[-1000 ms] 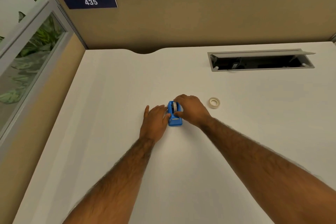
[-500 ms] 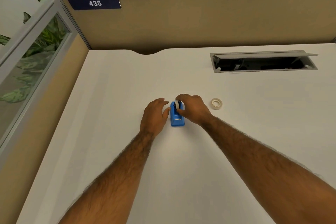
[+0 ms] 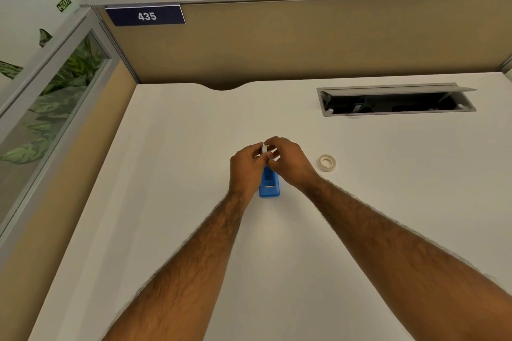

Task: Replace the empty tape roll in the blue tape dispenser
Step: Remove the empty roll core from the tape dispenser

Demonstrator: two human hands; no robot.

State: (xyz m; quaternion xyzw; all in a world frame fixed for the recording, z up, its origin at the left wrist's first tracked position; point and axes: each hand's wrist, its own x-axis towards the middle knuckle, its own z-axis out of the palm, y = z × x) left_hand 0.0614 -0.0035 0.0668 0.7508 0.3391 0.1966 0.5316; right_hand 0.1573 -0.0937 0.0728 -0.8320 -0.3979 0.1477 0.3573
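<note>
A small blue tape dispenser stands on the white desk, its near end showing below my hands. Above its far end both hands meet around a thin whitish empty roll, seen edge-on. My left hand pinches it from the left, my right hand from the right. The roll sits raised above the dispenser body. A full roll of pale tape lies flat on the desk to the right of my right hand.
An open cable tray is cut into the desk at the back right. Tan cubicle partitions close off the back and left. A glass panel with plants behind it runs along the left.
Both hands have risen from the sides of the dispenser and come together above it. The whitish roll has come up out of the dispenser between the fingers.
</note>
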